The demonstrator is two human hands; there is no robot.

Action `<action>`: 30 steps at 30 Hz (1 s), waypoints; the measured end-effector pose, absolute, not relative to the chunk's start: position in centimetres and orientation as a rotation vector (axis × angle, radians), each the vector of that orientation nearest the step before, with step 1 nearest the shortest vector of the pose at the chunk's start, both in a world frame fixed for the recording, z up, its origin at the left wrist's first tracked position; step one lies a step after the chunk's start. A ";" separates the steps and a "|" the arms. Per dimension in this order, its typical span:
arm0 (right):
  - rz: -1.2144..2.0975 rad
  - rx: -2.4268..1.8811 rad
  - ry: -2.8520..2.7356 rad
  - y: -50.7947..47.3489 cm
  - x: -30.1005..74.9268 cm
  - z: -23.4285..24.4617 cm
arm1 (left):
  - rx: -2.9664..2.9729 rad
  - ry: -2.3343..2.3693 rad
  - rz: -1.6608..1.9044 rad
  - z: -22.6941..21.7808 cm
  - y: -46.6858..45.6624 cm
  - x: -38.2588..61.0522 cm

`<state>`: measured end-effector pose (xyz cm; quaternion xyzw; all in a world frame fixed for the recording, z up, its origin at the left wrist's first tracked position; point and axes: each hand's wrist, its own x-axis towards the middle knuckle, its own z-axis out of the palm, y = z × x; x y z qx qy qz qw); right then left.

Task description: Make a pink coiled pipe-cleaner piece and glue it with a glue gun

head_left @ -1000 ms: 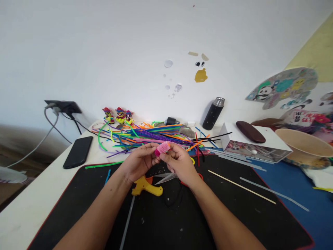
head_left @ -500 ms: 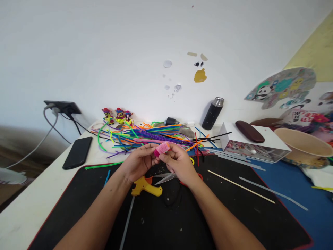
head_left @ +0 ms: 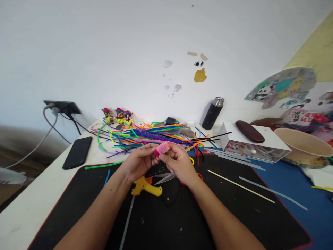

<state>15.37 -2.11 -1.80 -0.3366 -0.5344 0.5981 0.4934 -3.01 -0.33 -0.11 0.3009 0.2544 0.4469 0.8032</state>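
Between my two hands is a small coiled pipe-cleaner piece (head_left: 163,148), light pink with a magenta end and a touch of orange at its tip. My left hand (head_left: 140,160) pinches the magenta end. On the pink side, the thumb and fingers of my right hand (head_left: 178,160) are closed on the same piece. Below them on the black mat lie a yellow hot glue gun (head_left: 148,187), with a glue stick (head_left: 128,222) out of its back, and open scissors (head_left: 166,178) whose red handle is partly under my right wrist.
Many coloured pipe cleaners (head_left: 156,133) are heaped along the wall. A black phone (head_left: 77,152) lies left. Rightward are a black flask (head_left: 213,114), a white box (head_left: 226,137), a wooden stick (head_left: 240,186), glue sticks (head_left: 273,193) and a beige bowl (head_left: 304,142). Small figurines (head_left: 119,115) stand at the back.
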 end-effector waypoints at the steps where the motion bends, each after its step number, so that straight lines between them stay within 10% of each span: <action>1: 1.451 -0.818 -1.296 -2.1 15.4 -1.8 | 0.644 0.543 0.957 -0.1 -0.3 -3.0; 30: 1.445 -0.810 -1.303 -2.0 15.4 -1.9 | 0.637 0.556 0.960 -0.2 -0.3 -2.9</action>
